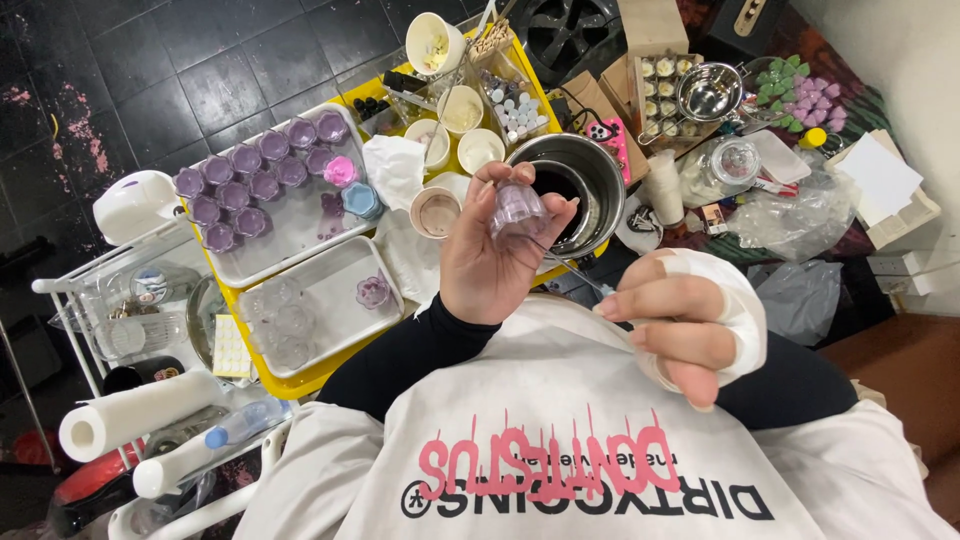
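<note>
We hold a small clear fluted cup (518, 210) up in our left hand (492, 262), its grip pinching the cup between thumb and fingertips, above the steel pot (592, 165) at the far side of the yellow tabletop (300, 382). Our right hand (690, 325), bandaged across the fingers, has its grip pressed together on a thin metal tool (578, 272) whose tip reaches toward the cup's underside. To do this well, we judge it best to keep the cup steady and tilted toward us so we see inside, and to guide the tool lightly, since the thin plastic could crack or slip. To the left, a white tray (300, 225) carries rows of purple filled cups (250, 180), and a nearer tray (335, 330) holds clear empty ones.
</note>
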